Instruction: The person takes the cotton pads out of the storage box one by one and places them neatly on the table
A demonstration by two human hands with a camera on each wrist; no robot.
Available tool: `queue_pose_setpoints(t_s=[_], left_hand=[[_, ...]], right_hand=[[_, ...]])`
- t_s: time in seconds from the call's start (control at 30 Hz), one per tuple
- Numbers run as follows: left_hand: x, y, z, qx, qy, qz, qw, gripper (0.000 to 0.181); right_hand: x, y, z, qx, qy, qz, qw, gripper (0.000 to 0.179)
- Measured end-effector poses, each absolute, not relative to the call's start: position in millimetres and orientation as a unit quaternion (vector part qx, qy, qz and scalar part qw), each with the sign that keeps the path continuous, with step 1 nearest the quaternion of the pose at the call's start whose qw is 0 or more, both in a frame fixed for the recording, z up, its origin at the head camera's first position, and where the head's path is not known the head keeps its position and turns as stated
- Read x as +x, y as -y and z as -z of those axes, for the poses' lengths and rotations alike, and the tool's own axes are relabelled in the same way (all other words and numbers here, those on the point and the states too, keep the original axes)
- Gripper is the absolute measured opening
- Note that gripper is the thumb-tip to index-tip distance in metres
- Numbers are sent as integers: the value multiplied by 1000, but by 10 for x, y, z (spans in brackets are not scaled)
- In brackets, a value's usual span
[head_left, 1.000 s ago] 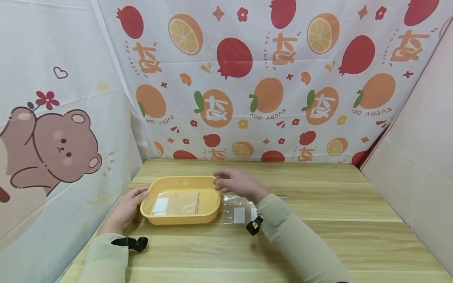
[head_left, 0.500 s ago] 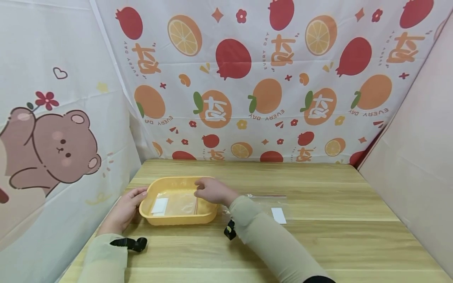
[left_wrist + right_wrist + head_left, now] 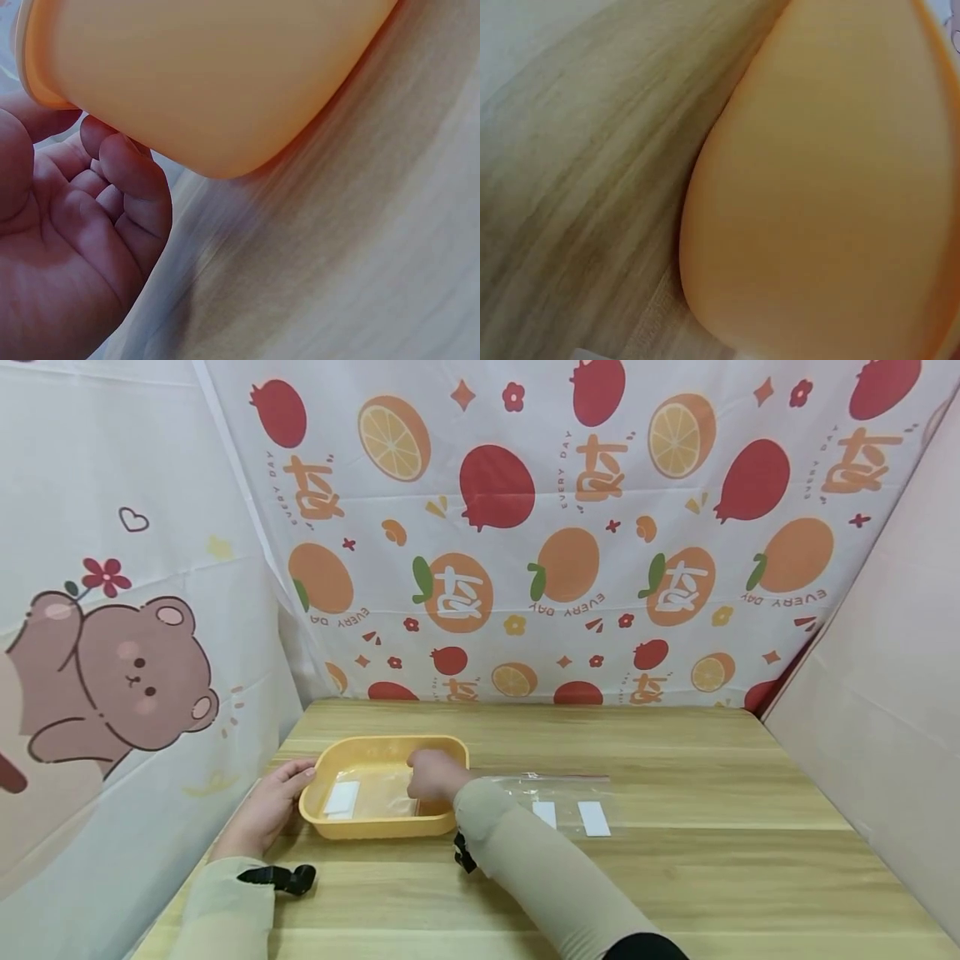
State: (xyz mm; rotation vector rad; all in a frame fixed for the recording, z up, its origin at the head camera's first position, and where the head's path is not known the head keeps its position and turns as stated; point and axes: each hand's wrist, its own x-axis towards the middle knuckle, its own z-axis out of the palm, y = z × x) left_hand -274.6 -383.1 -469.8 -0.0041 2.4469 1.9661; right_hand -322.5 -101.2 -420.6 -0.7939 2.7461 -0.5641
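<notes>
A yellow plastic tray (image 3: 375, 828) sits on the left of the table. At its left end my left hand (image 3: 268, 802) holds the rim, thumb on top. In the left wrist view, curled fingers (image 3: 135, 169) lie against the tray's outer wall. Inside the tray lies a clear zip bag (image 3: 378, 792) with a white label (image 3: 342, 798) at its left. My right hand (image 3: 435, 774) reaches over the tray's right end, down at the bag's zip edge. Its fingertips are hidden, and I cannot tell whether they pinch the bag. The right wrist view shows only the tray's outer wall (image 3: 817, 195).
On the wooden table (image 3: 720, 877), right of the tray, clear zip bags (image 3: 566, 793) lie flat, with two white labels showing, partly behind my right sleeve (image 3: 540, 868). Patterned cloth (image 3: 495, 485) hangs behind the table, and more cloth stands at both sides.
My right hand has moved left from the tray's right rim, then down into the tray over the bag's zip edge. My left hand has stayed at the rim.
</notes>
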Motion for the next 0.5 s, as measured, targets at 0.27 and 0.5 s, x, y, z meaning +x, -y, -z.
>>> queue_pose_setpoints(t_s=[0.27,0.5], left_hand=[[-2769,3845,4733,-5,-787,-617,5,59],[-2749,3827,4705,0,-781,-625,2,58]], right_hand=[[-3256,1090,4294,-257,-949,152,100,16],[-3265,1132,4386,-272,-957,76,62,9]])
